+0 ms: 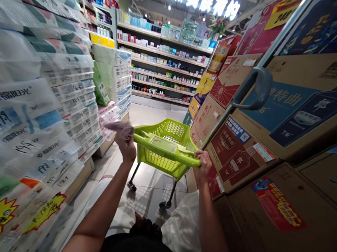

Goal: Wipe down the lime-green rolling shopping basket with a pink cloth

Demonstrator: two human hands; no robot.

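Note:
A lime-green shopping cart [172,131] stands in front of me, its basket with nothing visible inside. My left hand [126,145] is closed around a crumpled greyish-purple cloth [120,128] at the left end of the cart's handlebar [165,151]. Whether these fingers also grip the bar is hidden by the cloth. At the bar's right end, my right hand [204,166] is wrapped round it. A slanted metal pole [221,121] with a grey loop handle [261,89] rises behind that hand; I cannot tell if they touch.
Stacked paper packs [71,75] with price signs line the left side. Tall piles of cartons [243,158] close in on the right. Tiled floor [158,105] runs between them to cosmetics shelves [166,57]. The cart's wheels [164,204] stand near my legs.

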